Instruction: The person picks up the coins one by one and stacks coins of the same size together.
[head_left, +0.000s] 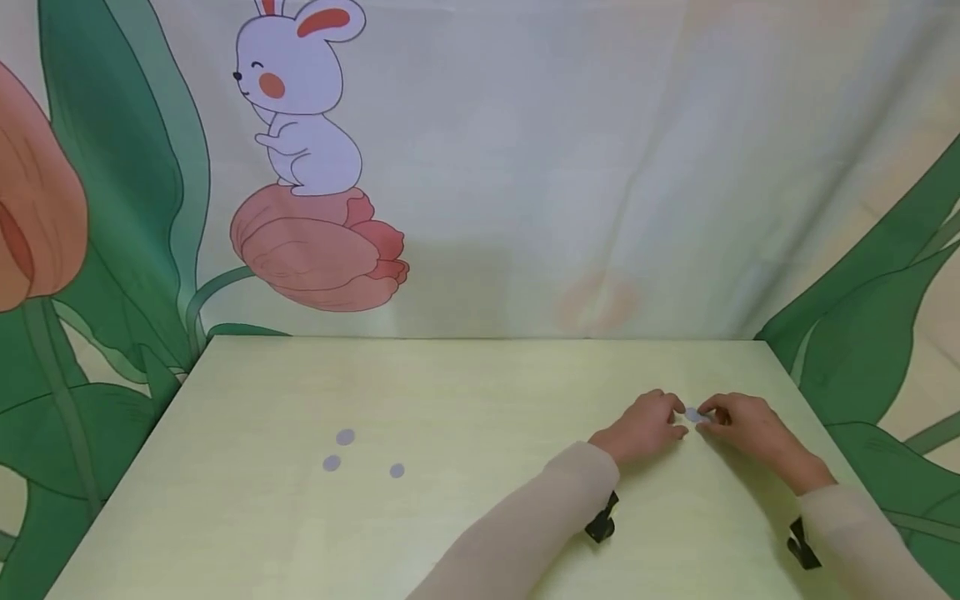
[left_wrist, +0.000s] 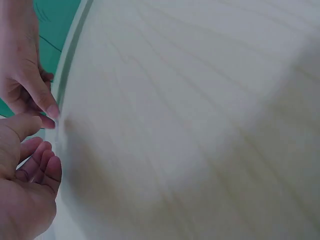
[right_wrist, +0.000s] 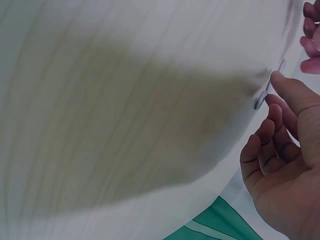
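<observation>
Toward the table's right side, my right hand (head_left: 753, 429) pinches at a small pale grey-blue disc (right_wrist: 260, 100) with thumb and index finger. A second such disc (head_left: 691, 414) sits against it, between my two hands. My left hand (head_left: 647, 425) is just left of these discs, its thumb and fingers parted with nothing seen between them. From the right wrist view, the left fingertips (right_wrist: 311, 66) stand a little apart from the discs. In the left wrist view the discs are hidden behind the fingers.
Farther left on the pale wood-grain table (head_left: 247, 533) lie three more discs: one upper disc (head_left: 345, 437), one lower left disc (head_left: 332, 463) and one disc to the right (head_left: 397, 471). Behind the table's back edge hangs a printed cloth (head_left: 510, 167) with a rabbit and flowers.
</observation>
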